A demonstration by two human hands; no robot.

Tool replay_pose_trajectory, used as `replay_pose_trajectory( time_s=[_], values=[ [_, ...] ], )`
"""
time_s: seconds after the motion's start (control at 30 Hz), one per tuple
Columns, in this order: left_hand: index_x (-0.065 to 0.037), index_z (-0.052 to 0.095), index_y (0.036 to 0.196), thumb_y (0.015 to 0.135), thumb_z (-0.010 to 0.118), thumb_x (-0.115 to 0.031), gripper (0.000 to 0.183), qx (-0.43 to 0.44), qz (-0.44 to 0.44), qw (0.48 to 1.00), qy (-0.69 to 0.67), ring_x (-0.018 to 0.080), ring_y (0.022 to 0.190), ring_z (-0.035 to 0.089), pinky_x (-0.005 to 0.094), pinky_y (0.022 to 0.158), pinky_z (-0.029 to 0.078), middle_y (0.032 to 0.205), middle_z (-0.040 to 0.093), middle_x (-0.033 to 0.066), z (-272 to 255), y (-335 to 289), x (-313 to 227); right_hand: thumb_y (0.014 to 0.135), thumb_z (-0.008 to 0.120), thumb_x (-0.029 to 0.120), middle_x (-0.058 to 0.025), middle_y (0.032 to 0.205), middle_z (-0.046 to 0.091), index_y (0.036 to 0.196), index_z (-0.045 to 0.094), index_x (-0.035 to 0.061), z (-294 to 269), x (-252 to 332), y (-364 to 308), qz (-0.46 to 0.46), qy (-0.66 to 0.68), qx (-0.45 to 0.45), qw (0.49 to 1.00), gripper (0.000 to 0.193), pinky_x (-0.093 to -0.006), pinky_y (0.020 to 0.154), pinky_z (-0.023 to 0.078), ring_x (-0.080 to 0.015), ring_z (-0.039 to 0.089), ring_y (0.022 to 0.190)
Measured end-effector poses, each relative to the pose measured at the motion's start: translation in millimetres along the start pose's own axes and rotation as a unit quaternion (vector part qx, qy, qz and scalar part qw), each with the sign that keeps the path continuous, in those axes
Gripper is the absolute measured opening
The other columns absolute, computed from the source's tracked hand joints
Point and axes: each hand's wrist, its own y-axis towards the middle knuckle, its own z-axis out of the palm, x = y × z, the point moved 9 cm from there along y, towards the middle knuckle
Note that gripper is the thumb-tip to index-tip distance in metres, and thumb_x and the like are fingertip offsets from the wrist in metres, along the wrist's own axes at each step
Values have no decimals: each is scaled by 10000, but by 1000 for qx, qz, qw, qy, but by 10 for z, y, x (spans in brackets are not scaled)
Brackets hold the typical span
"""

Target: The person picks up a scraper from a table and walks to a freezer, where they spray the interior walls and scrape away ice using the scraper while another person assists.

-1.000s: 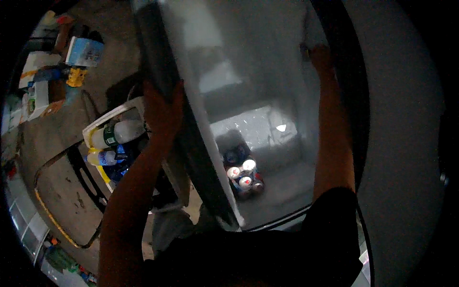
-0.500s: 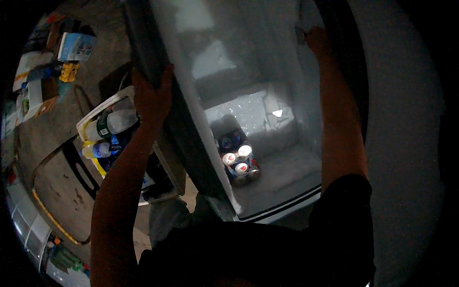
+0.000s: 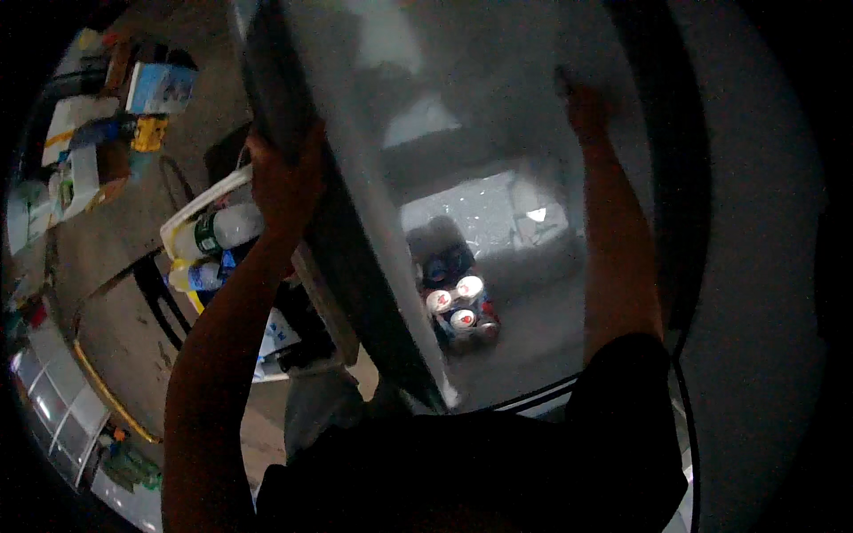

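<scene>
My left hand (image 3: 289,182) is wrapped over the dark edge of a chest freezer (image 3: 360,266). My right hand (image 3: 588,117) reaches inside the freezer near its right wall, fingers closed on a small, thin, dark object (image 3: 562,82) whose kind I cannot make out. Frost and pale ice coat the inner walls. Several drink cans (image 3: 463,318) with light tops stand together on the freezer's bottom along the left wall. Behind them a shiny, whitish sheet-like patch (image 3: 471,209) catches the light.
Left of the freezer stands an open white cooler box (image 3: 209,193) with a clear plastic bottle (image 3: 235,226) and a smaller yellowish bottle (image 3: 188,277). A yellow hose (image 3: 111,400) curves over the floor. Cartons (image 3: 164,87) and loose goods lie at the far left.
My right hand has moved down along the inside of the freezer, nearer to me. My left hand keeps its hold on the edge. The whole view has shifted slightly.
</scene>
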Motion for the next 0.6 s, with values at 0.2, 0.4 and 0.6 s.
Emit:
replay_pose_trajectory(
  time_s=[0.2,0.4,0.6],
  values=[
    [37,331,1304,774,683,-491,827,-9,77,982,174,448,1065,536,470,911,418,1178,525,293,31,-133,451,847,574,414,-167,947,661,969,673,75,-933,233,-1106,-36,95,-16,995,373,-453,819,481,-369,627,884],
    [27,334,1320,764,662,-557,870,53,-52,997,34,423,1133,504,452,952,398,1226,499,286,3,-95,10,815,631,251,-157,991,656,1065,634,76,-875,-784,-2350,108,22,64,992,305,-411,831,494,-347,632,895],
    [57,350,1303,767,637,-591,889,19,4,998,62,418,1164,489,451,960,394,1260,479,287,178,-4,285,794,634,140,-142,993,660,1096,622,74,-519,-790,-2324,-65,-88,-62,992,310,-390,812,512,-334,636,894]
  ],
)
